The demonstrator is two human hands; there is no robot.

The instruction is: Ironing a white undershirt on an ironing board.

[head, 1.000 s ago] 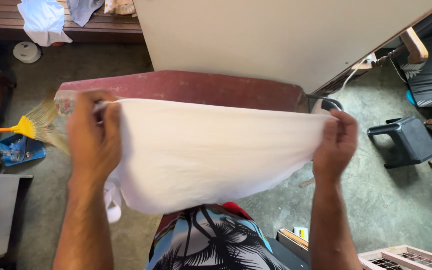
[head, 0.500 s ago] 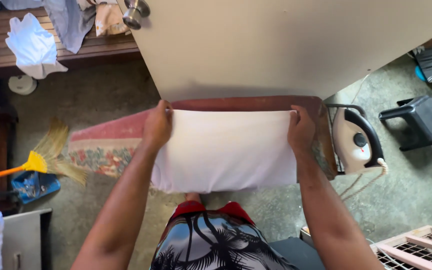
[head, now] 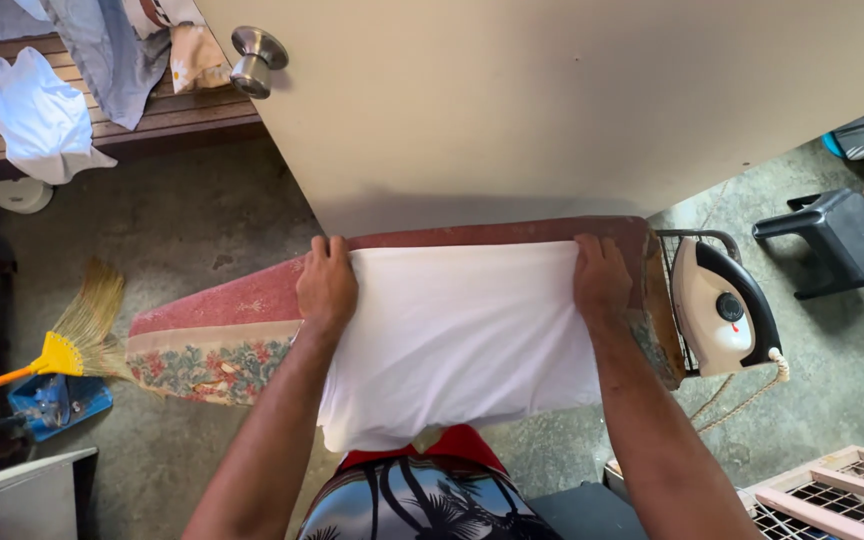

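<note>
Head cam looking straight down: one white cloth (head: pixel 457 335) is spread flat over the wide end of a red ironing board (head: pixel 252 300), and its near edge droops off the board toward the person's lap. Both far corners sit right under the fingers. The left hand (head: pixel 326 285) presses palm-down on the far left corner, fingers (head: pixel 324 250) together and curled over the cloth's top edge. The right hand (head: pixel 602 280) does the same on the far right corner, fingers laid flat and close together on the fabric. Honestly can't tell if either one actually pinches the edge or just pins it down. Both arms reach out forward, roughly parallel, elbows low near the bottom of the frame.

Count-wise: one board, one cloth on it, and one white-and-black iron (head: pixel 722 305) lying in the wire rest at the board's right end, just beside the right hand but not touching it. One door (head: pixel 552 100) with one round metal knob (head: pixel 255 55) stands right behind the board. One yellow broom (head: pixel 62 350) lies on the floor off to the left, and one dark plastic stool (head: pixel 837 240) is at the right.
</note>
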